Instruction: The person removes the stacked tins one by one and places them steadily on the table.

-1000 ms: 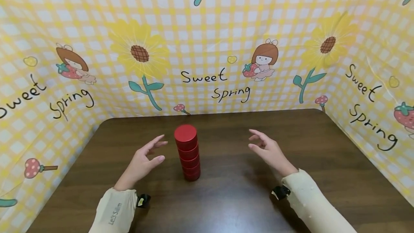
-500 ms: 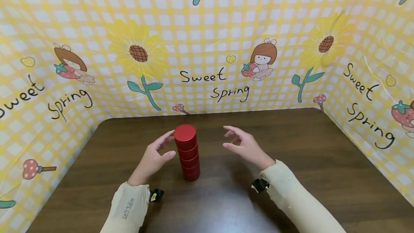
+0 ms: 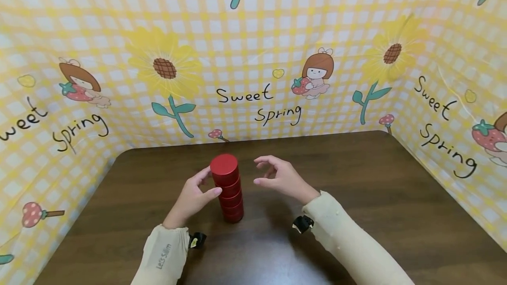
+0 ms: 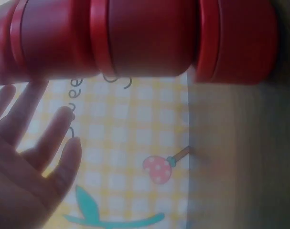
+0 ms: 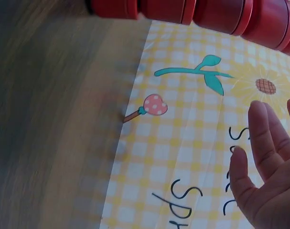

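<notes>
A tall stack of several red round canisters (image 3: pixel 231 198) stands upright on the brown table (image 3: pixel 344 162), a flat red lid on top. My left hand (image 3: pixel 189 202) is at its left side near the upper canisters. The thumb overlaps the stack's front, and the other fingers reach toward its far side, partly hidden. In the left wrist view, loosely spread fingers (image 4: pixel 56 136) come right up to the red walls (image 4: pixel 149 38). Right of the stack, my right hand (image 3: pixel 282 180) hovers with relaxed fingers, a gap between it and the canisters. Its fingers (image 5: pixel 263 138) hold nothing.
A yellow checked cloth (image 3: pixel 245 47) printed with flowers and lettering rises behind the table and along both sides. Dark wrist straps (image 3: pixel 303 224) sit at both cuffs.
Both hands have moved inward toward the stack: the left rightward up to its side, the right leftward to a short distance away. The stack stays standing on the table.
</notes>
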`<control>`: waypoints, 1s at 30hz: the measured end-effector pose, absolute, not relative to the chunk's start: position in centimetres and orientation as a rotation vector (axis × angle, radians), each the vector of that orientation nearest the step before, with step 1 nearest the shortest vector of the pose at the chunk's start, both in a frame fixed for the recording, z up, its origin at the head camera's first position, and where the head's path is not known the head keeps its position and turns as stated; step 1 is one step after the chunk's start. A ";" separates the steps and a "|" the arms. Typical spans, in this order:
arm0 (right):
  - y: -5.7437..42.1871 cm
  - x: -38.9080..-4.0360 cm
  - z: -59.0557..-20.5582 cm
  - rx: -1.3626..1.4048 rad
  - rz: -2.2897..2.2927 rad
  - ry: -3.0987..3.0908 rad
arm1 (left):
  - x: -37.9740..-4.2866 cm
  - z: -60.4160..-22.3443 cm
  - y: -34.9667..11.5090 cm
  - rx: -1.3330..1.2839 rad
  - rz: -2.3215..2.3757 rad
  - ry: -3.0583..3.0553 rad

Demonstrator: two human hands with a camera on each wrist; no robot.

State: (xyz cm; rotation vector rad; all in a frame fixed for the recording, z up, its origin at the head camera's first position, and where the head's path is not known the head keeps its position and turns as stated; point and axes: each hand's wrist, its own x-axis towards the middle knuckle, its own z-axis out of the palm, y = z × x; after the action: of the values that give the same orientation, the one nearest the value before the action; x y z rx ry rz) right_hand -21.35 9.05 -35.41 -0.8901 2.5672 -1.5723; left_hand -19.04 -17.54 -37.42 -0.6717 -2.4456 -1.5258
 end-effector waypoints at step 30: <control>3.6 -20.7 -33.7 -1.007 -1.598 2.587 | -19.3 -36.5 -16.1 -0.561 -1.468 -2.549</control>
State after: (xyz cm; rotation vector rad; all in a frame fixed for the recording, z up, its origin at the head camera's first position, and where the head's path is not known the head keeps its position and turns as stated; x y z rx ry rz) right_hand -20.73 3.64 -33.66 -1.0070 2.5870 -1.5983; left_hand -19.26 -16.11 -36.50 -0.5605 -2.5486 -1.4679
